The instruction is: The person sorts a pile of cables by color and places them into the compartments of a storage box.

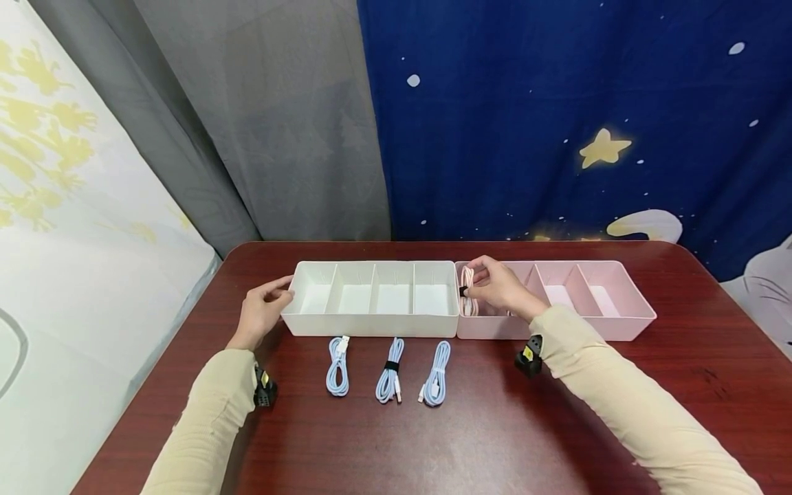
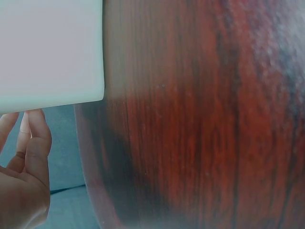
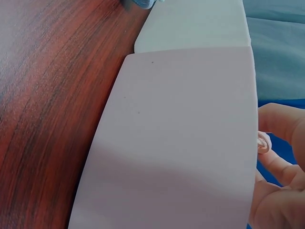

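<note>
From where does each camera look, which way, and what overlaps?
Head: on the head, facing forward and down over the table, white tray and pink tray; left hand, right hand, sleeved forearms show.
Left wrist: worn there, facing the white tray's end; left hand partly shows.
Right wrist: worn there, facing the pink tray's front wall; right hand partly shows.
Head and right wrist share the join between trays.

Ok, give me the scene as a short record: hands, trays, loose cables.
Left hand: touching the left end of the white divided tray
Right hand: holding a coiled pink cable at the leftmost compartment of the pink divided tray
Trays: end to end, white on the left
Loose cables: three coiled blue cables on the tabletop
</note>
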Action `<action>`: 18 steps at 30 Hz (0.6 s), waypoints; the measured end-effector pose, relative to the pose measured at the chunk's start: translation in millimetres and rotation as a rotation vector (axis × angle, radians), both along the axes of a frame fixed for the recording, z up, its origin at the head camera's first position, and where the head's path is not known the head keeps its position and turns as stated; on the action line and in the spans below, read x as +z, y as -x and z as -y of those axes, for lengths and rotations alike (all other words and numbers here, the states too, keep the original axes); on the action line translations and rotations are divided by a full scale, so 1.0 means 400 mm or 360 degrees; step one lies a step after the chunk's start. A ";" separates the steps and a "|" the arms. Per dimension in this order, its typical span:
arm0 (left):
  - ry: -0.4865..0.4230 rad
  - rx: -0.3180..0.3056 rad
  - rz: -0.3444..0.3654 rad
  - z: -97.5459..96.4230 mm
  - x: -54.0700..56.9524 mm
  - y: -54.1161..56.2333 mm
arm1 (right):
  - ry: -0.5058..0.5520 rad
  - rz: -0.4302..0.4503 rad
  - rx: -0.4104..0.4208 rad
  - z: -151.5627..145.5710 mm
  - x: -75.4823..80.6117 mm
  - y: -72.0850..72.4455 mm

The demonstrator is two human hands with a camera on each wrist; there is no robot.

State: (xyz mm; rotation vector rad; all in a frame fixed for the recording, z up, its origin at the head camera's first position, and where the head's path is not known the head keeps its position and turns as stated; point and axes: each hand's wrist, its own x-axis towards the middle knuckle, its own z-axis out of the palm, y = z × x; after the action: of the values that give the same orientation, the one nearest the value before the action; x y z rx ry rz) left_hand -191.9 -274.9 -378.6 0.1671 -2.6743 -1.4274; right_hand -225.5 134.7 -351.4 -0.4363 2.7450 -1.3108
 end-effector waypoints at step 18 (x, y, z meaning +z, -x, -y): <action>0.0010 0.0019 -0.0001 -0.004 -0.002 -0.001 | -0.0024 -0.0087 0.0010 0.009 -0.010 -0.001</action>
State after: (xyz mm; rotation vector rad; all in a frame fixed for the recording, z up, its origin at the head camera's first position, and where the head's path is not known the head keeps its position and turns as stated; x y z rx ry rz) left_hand -191.5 -273.4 -379.5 0.1818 -2.6727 -1.4150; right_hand -225.1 131.2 -355.3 -0.4867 2.7932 -1.2947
